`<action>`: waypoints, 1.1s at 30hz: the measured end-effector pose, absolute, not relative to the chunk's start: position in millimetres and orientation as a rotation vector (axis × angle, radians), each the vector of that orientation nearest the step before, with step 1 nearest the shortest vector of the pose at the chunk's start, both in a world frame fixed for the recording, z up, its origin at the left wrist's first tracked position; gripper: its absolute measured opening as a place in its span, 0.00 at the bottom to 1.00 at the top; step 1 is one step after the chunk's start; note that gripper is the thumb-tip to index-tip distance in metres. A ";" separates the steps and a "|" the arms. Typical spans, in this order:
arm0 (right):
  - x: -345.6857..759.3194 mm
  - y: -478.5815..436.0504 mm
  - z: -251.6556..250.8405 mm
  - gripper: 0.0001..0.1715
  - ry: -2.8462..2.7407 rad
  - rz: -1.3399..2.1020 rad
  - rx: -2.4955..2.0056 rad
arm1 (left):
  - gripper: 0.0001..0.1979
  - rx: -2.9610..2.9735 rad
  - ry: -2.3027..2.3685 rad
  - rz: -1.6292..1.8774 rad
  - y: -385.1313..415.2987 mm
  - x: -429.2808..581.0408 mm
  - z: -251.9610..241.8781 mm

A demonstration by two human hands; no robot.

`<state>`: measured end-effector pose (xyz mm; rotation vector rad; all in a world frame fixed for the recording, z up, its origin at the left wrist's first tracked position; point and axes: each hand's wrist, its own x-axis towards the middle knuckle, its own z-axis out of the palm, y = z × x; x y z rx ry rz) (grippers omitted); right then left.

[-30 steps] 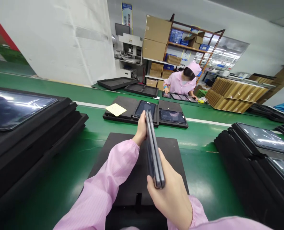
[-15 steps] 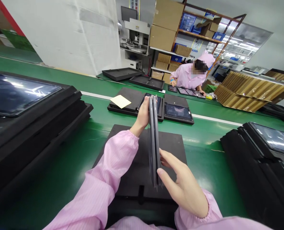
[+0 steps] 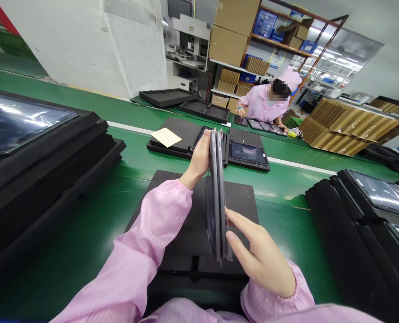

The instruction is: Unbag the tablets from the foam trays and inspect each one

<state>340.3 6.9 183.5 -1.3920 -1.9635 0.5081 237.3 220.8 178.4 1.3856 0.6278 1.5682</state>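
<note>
Two thin grey tablets [image 3: 216, 197] stand on edge, face to face, above a black foam tray [image 3: 182, 237]. My left hand [image 3: 201, 157] grips both at their far end; its fingers are partly hidden behind them. My right hand [image 3: 261, 255] is at the right face, fingers and thumb apart. Its fingertips touch or nearly touch that face, without wrapping round the tablets. Clear film edges stick out at the tablets' top and near their lower right corner.
Stacked black trays with tablets stand at left [image 3: 94, 139] and right [image 3: 337, 215]. Beyond my hands lie a yellow sheet [image 3: 166, 137] on a tray and another tray holding a tablet [image 3: 248, 153]. Across the green bench [image 3: 287, 193], a person in pink [image 3: 266, 105] handles a row of tablets.
The view has shifted slightly. My left hand still grips both tablets, which have turned a little. My right thumb sits slightly farther from their edge, and more film shows at the lower right.
</note>
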 end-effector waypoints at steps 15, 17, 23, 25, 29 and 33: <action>330.4 4.5 183.5 0.19 -1.843 0.454 -1.543 | 0.34 1.508 0.591 1.574 206.0 238.2 186.2; 330.5 4.8 183.5 0.19 -1.826 0.479 -1.538 | 0.33 1.534 0.569 1.565 201.6 238.4 187.7; 330.3 4.5 183.4 0.20 -1.768 0.535 -1.513 | 0.32 1.598 0.469 1.570 188.8 237.5 192.4; 329.9 4.8 183.5 0.20 -1.742 0.522 -1.487 | 0.31 1.624 0.444 1.563 185.6 236.9 193.8; 326.1 7.6 181.5 0.21 -1.675 0.457 -1.447 | 0.31 1.688 0.422 1.546 179.0 236.3 195.6; 318.1 14.5 175.0 0.26 -1.507 0.354 -1.363 | 0.27 1.778 0.310 1.561 168.3 237.9 197.0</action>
